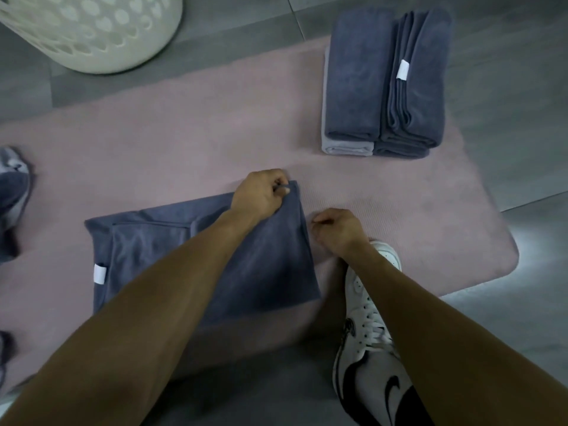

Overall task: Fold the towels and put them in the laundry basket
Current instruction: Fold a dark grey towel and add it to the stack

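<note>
The soft, limp blue towel [215, 256] is pinched at its far right corner by the left hand [261, 192]; the right hand [338, 232] is curled, nothing held

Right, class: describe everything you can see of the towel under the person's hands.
The blue-grey towel looks like soft terry cloth, partly folded, lying flat on the pink mat. A white tag shows at its left edge. The left hand pinches its far right corner; the left forearm crosses above it.

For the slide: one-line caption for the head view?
Left hand pinches blue towel corner on pink mat; folded stack and laundry basket wait beyond.
</note>
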The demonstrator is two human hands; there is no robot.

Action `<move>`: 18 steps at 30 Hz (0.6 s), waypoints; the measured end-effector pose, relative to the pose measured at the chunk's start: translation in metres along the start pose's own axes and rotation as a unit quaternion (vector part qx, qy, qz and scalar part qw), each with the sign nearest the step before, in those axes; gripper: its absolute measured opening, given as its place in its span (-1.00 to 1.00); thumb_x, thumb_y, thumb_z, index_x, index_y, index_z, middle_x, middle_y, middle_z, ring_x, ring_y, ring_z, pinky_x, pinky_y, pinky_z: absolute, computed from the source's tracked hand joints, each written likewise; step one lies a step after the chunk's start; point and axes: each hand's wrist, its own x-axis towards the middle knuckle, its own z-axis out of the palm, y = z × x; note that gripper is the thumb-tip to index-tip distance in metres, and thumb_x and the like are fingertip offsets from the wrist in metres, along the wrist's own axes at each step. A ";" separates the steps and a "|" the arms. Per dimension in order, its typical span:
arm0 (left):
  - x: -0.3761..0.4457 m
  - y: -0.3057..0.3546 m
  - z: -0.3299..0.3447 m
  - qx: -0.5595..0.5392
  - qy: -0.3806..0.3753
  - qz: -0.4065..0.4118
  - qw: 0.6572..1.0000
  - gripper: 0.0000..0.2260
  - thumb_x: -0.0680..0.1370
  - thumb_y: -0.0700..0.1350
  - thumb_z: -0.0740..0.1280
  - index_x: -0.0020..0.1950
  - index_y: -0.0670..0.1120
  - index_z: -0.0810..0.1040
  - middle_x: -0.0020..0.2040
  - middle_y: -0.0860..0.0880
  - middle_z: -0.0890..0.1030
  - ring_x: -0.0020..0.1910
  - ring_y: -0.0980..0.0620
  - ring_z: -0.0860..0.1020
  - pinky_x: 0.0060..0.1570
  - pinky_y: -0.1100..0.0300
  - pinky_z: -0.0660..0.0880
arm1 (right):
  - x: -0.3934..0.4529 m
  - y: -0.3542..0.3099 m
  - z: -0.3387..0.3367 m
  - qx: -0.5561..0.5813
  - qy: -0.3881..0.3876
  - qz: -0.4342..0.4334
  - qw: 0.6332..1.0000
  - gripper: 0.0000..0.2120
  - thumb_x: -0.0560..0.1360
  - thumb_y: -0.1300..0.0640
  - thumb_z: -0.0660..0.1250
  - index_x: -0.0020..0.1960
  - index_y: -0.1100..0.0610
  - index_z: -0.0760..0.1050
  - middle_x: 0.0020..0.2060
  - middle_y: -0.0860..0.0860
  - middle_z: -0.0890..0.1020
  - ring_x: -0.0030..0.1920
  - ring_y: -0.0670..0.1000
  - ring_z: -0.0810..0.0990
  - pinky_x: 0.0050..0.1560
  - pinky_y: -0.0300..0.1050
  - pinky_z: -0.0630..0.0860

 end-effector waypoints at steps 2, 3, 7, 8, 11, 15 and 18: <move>0.000 -0.003 0.002 -0.016 0.030 -0.006 0.999 -0.92 0.57 -0.16 0.30 -0.06 -0.12 0.58 -0.13 -0.07 0.65 -0.14 -0.02 0.58 -0.07 0.07 0.54 | -0.003 -0.001 0.001 -0.011 0.013 -0.007 1.000 -0.86 0.52 0.16 0.33 0.02 0.12 0.64 -0.01 0.00 0.68 0.04 0.01 0.62 0.10 -0.31 0.44; 0.000 -0.003 0.003 -0.015 0.039 -0.010 0.999 -0.91 0.57 -0.16 0.29 -0.04 -0.14 0.57 -0.11 -0.09 0.64 -0.12 -0.04 0.57 -0.06 0.05 0.53 | -0.003 -0.001 0.001 -0.014 0.018 -0.007 1.000 -0.85 0.52 0.16 0.33 0.03 0.12 0.64 0.00 0.00 0.67 0.06 0.01 0.61 0.08 -0.34 0.41; 0.005 0.000 0.005 0.085 -0.014 0.015 0.996 -0.73 0.57 -0.12 0.28 0.26 -0.09 0.53 0.16 -0.19 0.49 0.08 -0.13 0.51 0.07 0.01 0.51 | -0.006 -0.004 0.003 -0.056 0.019 -0.013 0.998 -0.83 0.54 0.15 0.29 0.08 0.13 0.60 0.04 0.00 0.65 0.05 0.00 0.59 -0.02 -0.38 0.34; 0.006 0.002 0.004 0.103 -0.029 0.019 0.994 -0.68 0.56 -0.11 0.28 0.33 -0.06 0.50 0.21 -0.19 0.44 0.15 -0.13 0.48 0.12 0.01 0.50 | -0.007 -0.005 0.002 -0.068 0.015 -0.016 0.997 -0.83 0.55 0.15 0.28 0.09 0.13 0.59 0.04 0.00 0.65 0.00 -0.03 0.57 -0.03 -0.36 0.34; 0.005 0.012 -0.001 0.185 -0.056 0.025 0.981 -0.68 0.54 -0.13 0.27 0.30 -0.06 0.50 0.22 -0.18 0.41 0.24 -0.16 0.37 0.18 -0.01 0.43 | -0.011 -0.007 0.002 -0.081 0.003 -0.018 0.997 -0.82 0.56 0.14 0.27 0.11 0.13 0.58 0.03 -0.01 0.64 -0.08 -0.10 0.49 -0.06 -0.33 0.35; -0.018 0.030 -0.019 0.192 -0.043 0.052 0.979 -0.75 0.46 -0.26 0.23 0.12 -0.12 0.48 0.06 -0.13 0.55 0.15 -0.13 0.41 0.09 0.10 0.27 | -0.028 -0.011 0.001 -0.072 0.004 -0.003 0.997 -0.77 0.58 0.09 0.25 0.14 0.14 0.58 0.05 0.01 0.64 0.00 0.01 0.58 0.04 -0.25 0.43; -0.060 0.024 -0.035 0.088 0.066 0.046 0.993 -0.73 0.40 -0.34 0.23 0.05 -0.13 0.48 -0.12 -0.12 0.56 0.02 -0.16 0.47 0.02 0.08 0.36 | -0.052 -0.010 0.005 -0.019 -0.018 0.015 1.000 -0.73 0.62 0.04 0.20 0.15 0.18 0.56 0.08 0.09 0.63 0.00 0.05 0.56 0.08 -0.15 0.45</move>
